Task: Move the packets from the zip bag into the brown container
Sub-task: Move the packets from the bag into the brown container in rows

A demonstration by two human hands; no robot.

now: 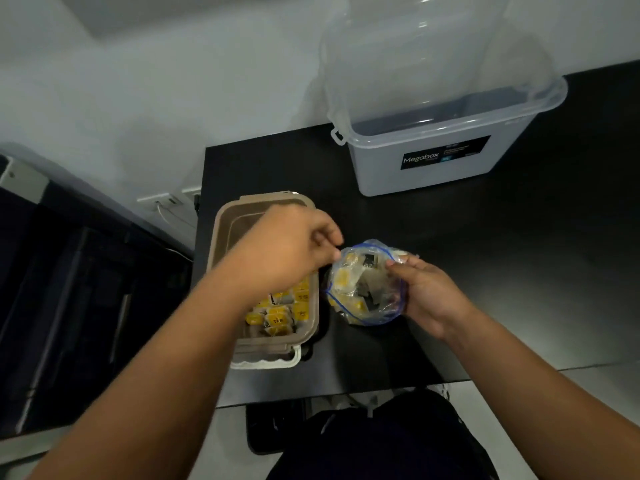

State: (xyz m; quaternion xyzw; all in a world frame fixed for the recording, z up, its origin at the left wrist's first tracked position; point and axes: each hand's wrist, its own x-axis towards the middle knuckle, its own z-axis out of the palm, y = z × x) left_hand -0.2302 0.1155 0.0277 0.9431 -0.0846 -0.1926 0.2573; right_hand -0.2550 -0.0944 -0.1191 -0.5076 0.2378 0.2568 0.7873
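Note:
A clear zip bag (363,289) with a blue seal stands open on the black table, with yellow and dark packets inside it. My right hand (427,294) grips its right rim. My left hand (291,244) hovers over the brown container (228,223), and its fingertips pinch the bag's left rim. The brown container lies just left of the bag. Several yellow packets (277,313) fill its near half. My left forearm hides part of its middle.
A clear Megabox tub (440,168) stands at the back right, with its lid (408,57) leaning upright against the wall. The black table (519,289) ends just left of the brown container. A dark bag (381,441) lies below the near edge.

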